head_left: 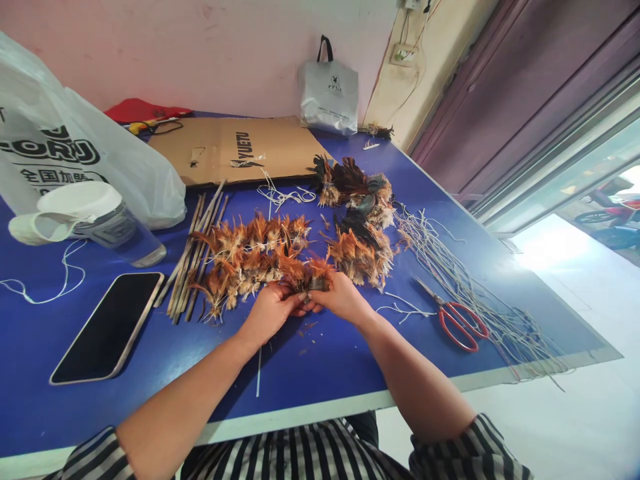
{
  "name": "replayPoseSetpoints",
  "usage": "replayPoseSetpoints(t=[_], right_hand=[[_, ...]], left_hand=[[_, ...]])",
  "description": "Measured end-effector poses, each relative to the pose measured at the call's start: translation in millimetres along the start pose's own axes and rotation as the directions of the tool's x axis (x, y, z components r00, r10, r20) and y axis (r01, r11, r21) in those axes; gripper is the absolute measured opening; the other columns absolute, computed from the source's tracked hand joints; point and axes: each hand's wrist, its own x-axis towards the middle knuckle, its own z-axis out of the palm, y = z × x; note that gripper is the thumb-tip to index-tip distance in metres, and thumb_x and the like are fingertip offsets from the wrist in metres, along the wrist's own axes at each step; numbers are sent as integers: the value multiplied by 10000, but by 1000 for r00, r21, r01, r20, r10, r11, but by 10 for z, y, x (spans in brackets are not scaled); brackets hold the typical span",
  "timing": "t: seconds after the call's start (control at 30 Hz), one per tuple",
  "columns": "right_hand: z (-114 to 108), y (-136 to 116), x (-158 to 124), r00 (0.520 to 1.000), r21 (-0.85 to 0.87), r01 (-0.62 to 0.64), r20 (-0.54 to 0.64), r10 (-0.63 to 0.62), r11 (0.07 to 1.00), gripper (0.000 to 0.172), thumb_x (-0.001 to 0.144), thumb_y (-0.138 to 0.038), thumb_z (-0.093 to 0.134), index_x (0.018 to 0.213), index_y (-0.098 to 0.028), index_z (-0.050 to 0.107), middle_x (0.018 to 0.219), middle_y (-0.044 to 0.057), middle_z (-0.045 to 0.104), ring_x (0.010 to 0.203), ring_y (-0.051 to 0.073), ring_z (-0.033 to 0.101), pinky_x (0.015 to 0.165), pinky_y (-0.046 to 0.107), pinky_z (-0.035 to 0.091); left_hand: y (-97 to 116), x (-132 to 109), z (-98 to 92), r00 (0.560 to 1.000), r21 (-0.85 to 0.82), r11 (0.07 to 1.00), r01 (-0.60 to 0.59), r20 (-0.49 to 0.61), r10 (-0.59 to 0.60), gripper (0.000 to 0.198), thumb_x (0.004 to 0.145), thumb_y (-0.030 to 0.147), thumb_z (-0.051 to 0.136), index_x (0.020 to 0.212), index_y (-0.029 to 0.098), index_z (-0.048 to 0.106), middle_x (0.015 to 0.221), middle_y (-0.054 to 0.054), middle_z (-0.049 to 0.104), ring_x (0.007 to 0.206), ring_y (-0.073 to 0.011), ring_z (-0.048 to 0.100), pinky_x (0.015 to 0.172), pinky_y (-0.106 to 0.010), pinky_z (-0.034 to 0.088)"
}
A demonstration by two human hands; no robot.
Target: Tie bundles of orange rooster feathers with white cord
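Observation:
In the middle of the blue table my left hand (274, 308) and my right hand (341, 299) meet, thumbs and fingers pinched round a small feather bunch (303, 275) with orange-brown tips and a darker base. Rows of orange feather tufts (250, 250) joined by white string lie just beyond my left hand. Past my right hand sits another feather pile (361, 253), orange in front, with black feathers (350, 180) behind it. Short white string pieces (407, 308) and red-handled scissors (457, 320) lie to the right. My fingertips partly hide the bunch's base.
Thin sticks (193, 260), a phone (107, 328), a lidded clear cup (120, 227) and a white plastic bag (115, 153) occupy the left. Flat cardboard (210, 143) and a grey bag (329, 97) stand at the back. Many loose cords (465, 287) trail over the right edge.

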Motion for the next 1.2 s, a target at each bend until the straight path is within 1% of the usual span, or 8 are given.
replayPoseSetpoints(t=[0.13,0.27,0.4,0.5,0.6,0.83,1.03,1.2], right_hand=[[-9,-72,-47,998,84,46,46,-50,995,143,663,-167,567,789,-129,620,672,21,676,636,152,647,614,253,528],[6,-112,-54,998,159,54,-30,-50,986,150,648,-182,603,783,-123,630,662,27,671,636,165,644,597,268,529],[36,-88,-19,988,56,63,-143,-54,996,103,628,-209,642,685,-125,623,572,0,626,508,121,577,503,235,488],[42,-60,-3,988,-13,68,-140,-69,998,115,646,-240,635,630,-128,615,552,-2,609,488,105,545,484,222,462],[31,-44,-2,992,-18,75,-102,-76,997,129,672,-260,615,659,-132,616,565,-9,601,498,95,535,492,215,457],[1,1,28,992,-11,4,-123,-5,1000,133,679,-258,603,701,-128,587,479,-48,518,418,60,458,435,184,389],[41,-17,22,996,106,40,-88,-30,994,181,649,-262,627,758,-128,575,505,-58,527,411,53,451,419,179,390],[7,3,23,992,-37,-11,-123,6,999,146,672,-269,617,699,-134,569,470,-40,535,389,68,476,397,182,391]], left_hand=[[-21,4,-31,999,-24,1000,-12,-51,11,204,684,361,671,721,162,692,713,-38,703,627,-165,644,673,-280,528],[-33,9,-32,988,41,999,-24,-153,30,221,690,379,662,724,164,695,688,-37,699,620,-173,642,647,-278,528],[-44,2,-12,980,44,996,-77,-182,84,261,691,400,659,786,158,687,763,-47,707,672,-184,648,614,-265,525],[-23,-13,7,986,-14,998,-69,-156,66,264,685,400,665,793,159,681,797,-47,711,702,-186,652,620,-261,529],[20,-24,16,995,-79,997,1,-96,-9,217,691,347,671,778,148,675,740,-46,709,676,-174,657,632,-255,531],[58,-13,9,980,-252,963,96,-144,-135,200,705,242,676,845,102,648,724,-70,703,640,-147,663,622,-241,536],[38,-19,37,989,-255,964,74,-109,-104,226,688,248,689,846,91,649,751,-78,706,640,-149,663,613,-236,534],[54,-19,29,984,-245,966,86,-128,-120,217,684,239,690,837,90,651,768,-79,708,661,-158,669,612,-237,537]])
